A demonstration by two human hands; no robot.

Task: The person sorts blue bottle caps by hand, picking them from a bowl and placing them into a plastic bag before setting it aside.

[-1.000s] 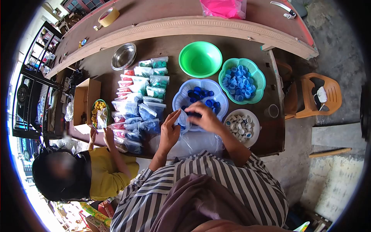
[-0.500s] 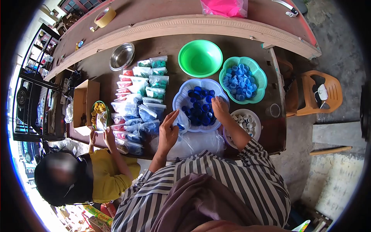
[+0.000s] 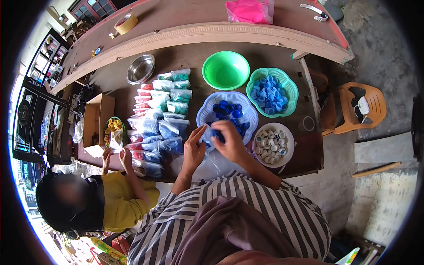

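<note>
My left hand (image 3: 194, 149) holds a clear plastic bag (image 3: 206, 133) by its edge, at the near left side of a lavender basket (image 3: 204, 107). Dark blue caps (image 3: 236, 113) lie in that basket. Over its near part, my right hand (image 3: 229, 142) has its fingers curled round dark blue caps at the mouth of the bag. How many caps it holds is hidden. Clear plastic bags (image 3: 211, 165) lie flat on the table under my wrists.
Rows of filled bags (image 3: 170, 130) lie to the left. Around the basket stand a green bowl (image 3: 226, 70), a teal basket (image 3: 292, 90) and a bowl of white caps (image 3: 289, 152). A co-worker (image 3: 128, 194) in yellow handles a bag by a cardboard box (image 3: 108, 108).
My right hand has moved left and nearer, from the basket's right side to the bag, with caps in it. My left hand has barely moved.
</note>
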